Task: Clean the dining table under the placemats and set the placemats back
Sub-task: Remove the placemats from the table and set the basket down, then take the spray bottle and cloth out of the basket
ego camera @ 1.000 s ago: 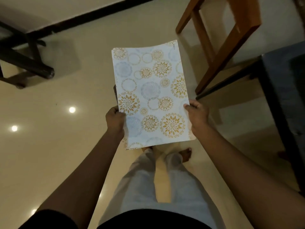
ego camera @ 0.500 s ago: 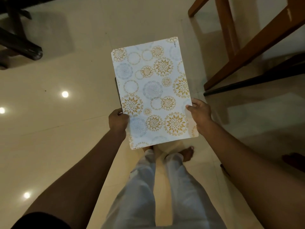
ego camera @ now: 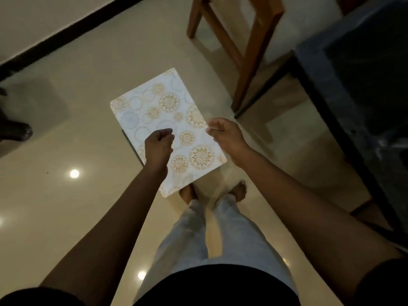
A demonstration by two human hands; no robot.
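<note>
The stack of placemats [ego camera: 167,120], white with gold and blue-grey round patterns and a dark underside edge, hangs blurred and tilted over the floor in front of my feet. It looks smaller and lower than my hands. My left hand [ego camera: 159,143] is above the middle of the top mat, fingers curled into a loose fist with nothing visible in it. My right hand [ego camera: 223,134] is at the mats' right edge, fingers curled. A thin pale strip shows at its fingertips, and I cannot tell whether it grips the edge. The dark dining table [ego camera: 353,89] stands at the right.
A wooden chair [ego camera: 254,47] stands ahead on the right, close to the table's corner. Dark furniture legs [ego camera: 15,131] sit at the far left by a black skirting strip. The glossy cream floor [ego camera: 66,206] reflects ceiling lights.
Both hands were gripping the stack by its side edges. Now the left hand has come off the edge and sits over the mat. The stack has dropped lower and turned.
</note>
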